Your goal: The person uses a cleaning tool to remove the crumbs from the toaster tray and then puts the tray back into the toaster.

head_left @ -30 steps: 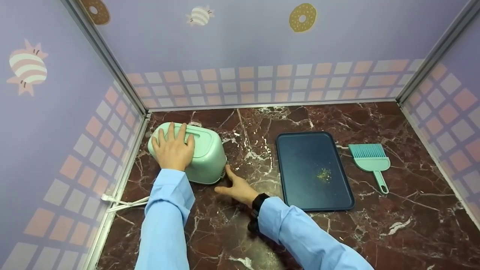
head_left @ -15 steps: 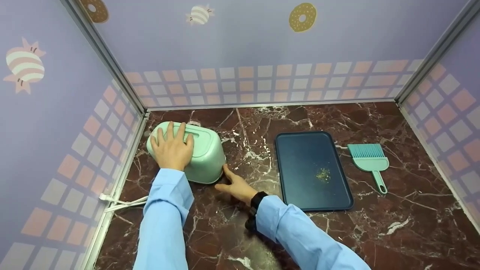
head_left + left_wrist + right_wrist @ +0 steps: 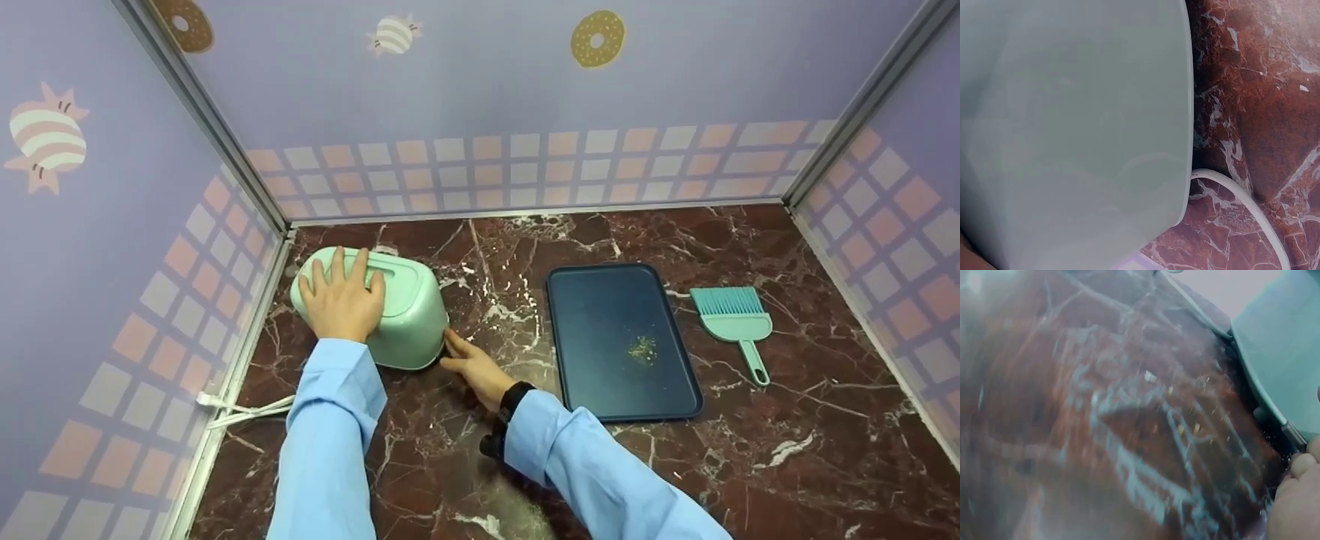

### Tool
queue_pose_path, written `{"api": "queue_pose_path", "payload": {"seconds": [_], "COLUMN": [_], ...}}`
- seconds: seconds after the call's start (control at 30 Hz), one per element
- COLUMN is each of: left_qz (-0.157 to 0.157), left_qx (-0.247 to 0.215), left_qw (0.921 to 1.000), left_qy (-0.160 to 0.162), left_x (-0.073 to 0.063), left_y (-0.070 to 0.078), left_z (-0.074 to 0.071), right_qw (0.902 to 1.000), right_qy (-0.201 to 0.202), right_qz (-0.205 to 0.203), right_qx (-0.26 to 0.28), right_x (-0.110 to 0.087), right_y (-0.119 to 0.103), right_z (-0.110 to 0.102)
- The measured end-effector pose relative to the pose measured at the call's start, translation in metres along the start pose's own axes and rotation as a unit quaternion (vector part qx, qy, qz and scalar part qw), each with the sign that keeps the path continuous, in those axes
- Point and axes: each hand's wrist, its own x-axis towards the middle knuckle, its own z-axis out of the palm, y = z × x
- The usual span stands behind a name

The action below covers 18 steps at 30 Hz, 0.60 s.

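A mint-green toaster (image 3: 416, 319) stands at the left of the marbled counter, its long slot partly covered by my hand. My left hand (image 3: 343, 304) rests on its top with fingers spread. At the toaster's lower right end, my right hand (image 3: 476, 371) touches the base with its fingertips. In the right wrist view, these fingers (image 3: 1300, 467) press at a small metal edge (image 3: 1294, 435) under the green shell; the rest of that part is hidden. The left wrist view is mostly filled by the toaster's side (image 3: 1084, 124).
A dark blue tray (image 3: 600, 322) with a small heap of crumbs (image 3: 643, 349) lies right of centre. Beyond it is a green brush (image 3: 739, 322) with a handled dustpan-like head. White cord (image 3: 251, 411) runs from the toaster toward the left wall. Loose crumbs (image 3: 1181, 429) dot the counter.
The dark ribbed piece sticking out at the toaster's lower right end has gone in under the right fingers. The right thumb has drawn closer to the toaster. The left hand stays on top.
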Motion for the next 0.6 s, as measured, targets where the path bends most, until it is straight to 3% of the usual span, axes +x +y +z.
{"api": "queue_pose_path", "payload": {"seconds": [0.13, 0.6], "left_qz": [0.002, 0.0], "left_qx": [-0.007, -0.005], "left_qw": [1.0, 0.9999], "left_qy": [0.002, -0.011], "left_x": [-0.001, -0.0023], "left_y": [0.0008, 0.0002], "left_z": [0.0006, -0.0022], "right_qw": [0.9996, 0.9995], "right_qy": [-0.001, 0.019], "right_qz": [0.006, 0.016], "right_qx": [0.029, 0.017], "right_x": [-0.0017, -0.0019], "right_y": [-0.0011, -0.0036], "right_z": [-0.0012, -0.0038]}}
